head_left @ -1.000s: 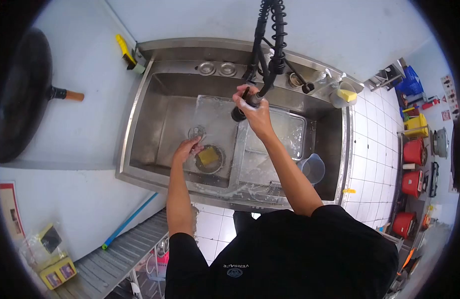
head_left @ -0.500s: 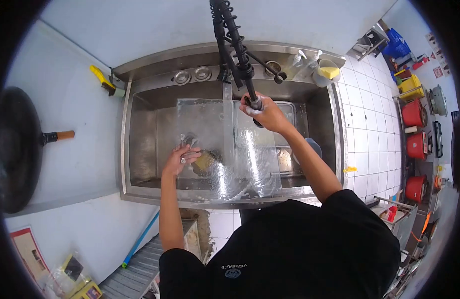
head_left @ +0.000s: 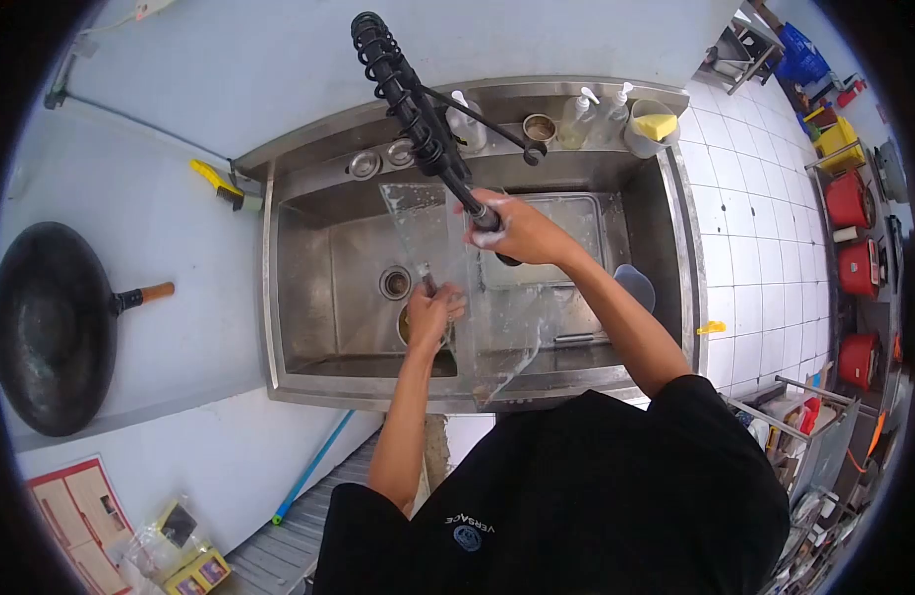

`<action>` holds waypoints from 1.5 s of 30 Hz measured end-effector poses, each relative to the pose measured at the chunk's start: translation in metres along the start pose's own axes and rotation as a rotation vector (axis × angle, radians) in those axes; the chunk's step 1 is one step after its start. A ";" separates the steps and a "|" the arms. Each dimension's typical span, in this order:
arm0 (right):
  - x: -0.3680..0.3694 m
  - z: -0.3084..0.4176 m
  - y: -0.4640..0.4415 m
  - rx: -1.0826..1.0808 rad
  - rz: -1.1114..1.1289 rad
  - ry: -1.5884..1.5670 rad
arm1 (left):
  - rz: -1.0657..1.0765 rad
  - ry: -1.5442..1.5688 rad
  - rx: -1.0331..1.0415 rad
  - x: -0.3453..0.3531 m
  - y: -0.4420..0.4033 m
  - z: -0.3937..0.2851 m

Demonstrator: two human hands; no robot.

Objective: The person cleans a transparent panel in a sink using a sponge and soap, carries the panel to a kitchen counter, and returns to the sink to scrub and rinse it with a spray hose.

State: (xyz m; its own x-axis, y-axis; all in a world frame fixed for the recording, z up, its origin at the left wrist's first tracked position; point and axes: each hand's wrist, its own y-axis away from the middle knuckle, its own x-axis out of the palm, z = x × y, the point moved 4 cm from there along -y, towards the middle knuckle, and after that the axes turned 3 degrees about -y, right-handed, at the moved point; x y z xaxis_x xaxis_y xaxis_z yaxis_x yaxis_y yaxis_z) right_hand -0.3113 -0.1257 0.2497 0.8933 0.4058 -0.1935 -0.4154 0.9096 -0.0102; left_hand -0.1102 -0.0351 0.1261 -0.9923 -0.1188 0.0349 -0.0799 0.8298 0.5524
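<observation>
My right hand [head_left: 524, 230], with foam on its fingers, is wrapped round the spray nozzle [head_left: 486, 217] of the black coiled-spring faucet [head_left: 410, 109] above the sink divider. With my left hand [head_left: 434, 315] I grip a clear panel [head_left: 517, 337] near a small fitting on its left side. The panel stands tilted across the divider, wet and streaked with suds; its exact outline is hard to make out. Under it, in the right basin, lies a rectangular metal tray [head_left: 588, 213]. A round drain [head_left: 395, 283] shows beside my left hand.
Pump bottles [head_left: 576, 121] and a tub with a yellow sponge [head_left: 656, 126] stand on the sink's back ledge. A bluish container [head_left: 633, 289] sits in the right basin. A black wok [head_left: 56, 327] and a yellow-handled brush [head_left: 217, 181] are at the left.
The clear panel has gone from lying nearly flat over both basins to a steep tilt, uncovering the left basin. My left hand has moved right and closed on it. The right hand keeps the nozzle.
</observation>
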 end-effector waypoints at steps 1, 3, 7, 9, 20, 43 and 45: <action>0.002 0.005 0.002 -0.044 0.005 0.048 | -0.028 -0.029 0.011 0.009 0.001 0.000; 0.001 0.009 -0.001 -0.106 -0.034 0.108 | -0.034 -0.062 0.039 0.029 -0.005 0.006; 0.003 0.022 -0.013 -0.140 -0.160 0.112 | -0.082 -0.147 0.055 0.062 -0.016 0.022; 0.006 0.031 -0.022 -0.165 -0.202 0.065 | -0.089 -0.153 0.036 0.074 -0.017 0.024; 0.017 0.016 -0.056 -0.202 -0.239 -0.049 | -0.104 -0.192 -0.027 0.098 -0.025 0.051; 0.005 0.012 -0.009 -0.268 -0.217 0.315 | -0.085 -0.117 0.138 0.163 -0.078 0.038; -0.002 0.006 -0.008 -0.282 -0.167 0.348 | -0.128 -0.105 0.143 0.171 -0.083 0.047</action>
State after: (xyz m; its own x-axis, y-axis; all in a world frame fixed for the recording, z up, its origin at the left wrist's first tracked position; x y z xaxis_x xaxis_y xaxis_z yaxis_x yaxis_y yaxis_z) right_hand -0.3084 -0.1333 0.2557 0.8611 0.1581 -0.4832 -0.3442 0.8807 -0.3253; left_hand -0.2778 -0.0987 0.0473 -0.9771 -0.1765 -0.1192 -0.2108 0.8814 0.4227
